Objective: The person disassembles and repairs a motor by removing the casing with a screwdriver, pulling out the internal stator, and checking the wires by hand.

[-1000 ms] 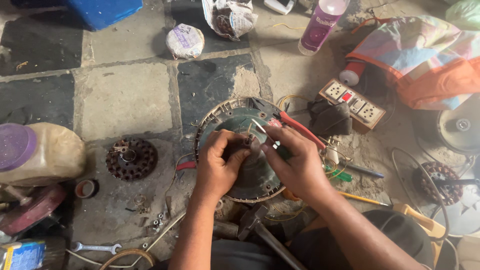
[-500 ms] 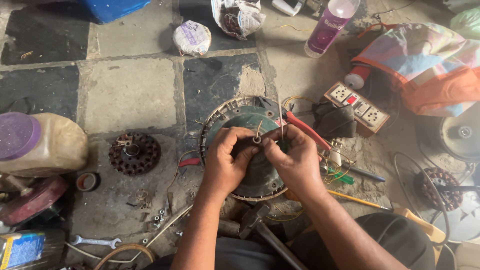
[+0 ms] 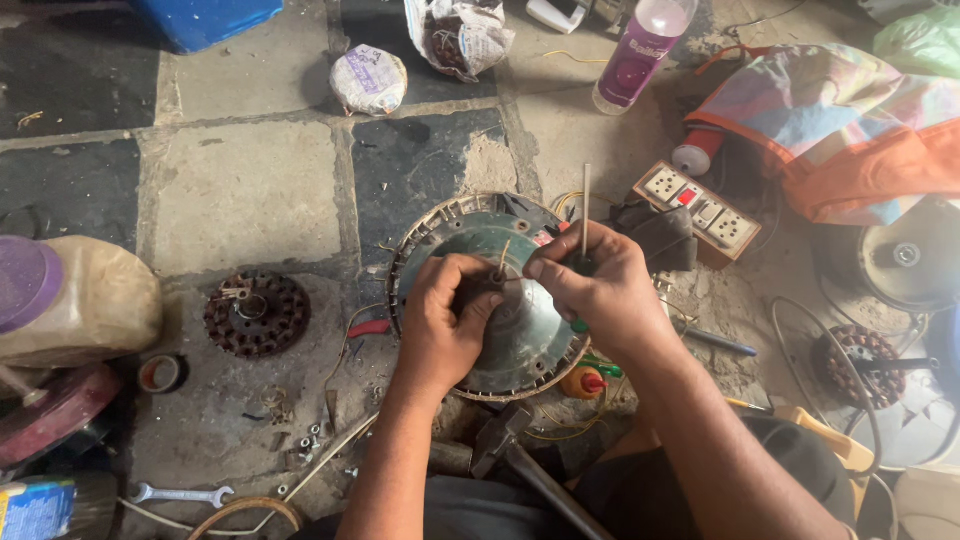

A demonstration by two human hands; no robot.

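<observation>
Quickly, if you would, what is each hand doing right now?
Left hand: closed, pinching a thin wire at the round motor housing.
Right hand: closed, holding a thin stick.

Even, soft daylight across the scene; shadows faint and short beneath the hands. Mild sheen on the metal disc (image 3: 520, 330). Focus sharp centrally; slight wide-angle stretching at edges.

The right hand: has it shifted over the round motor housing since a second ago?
Yes. The right hand has crept up the round motor housing, now raising a thin stick.
</observation>
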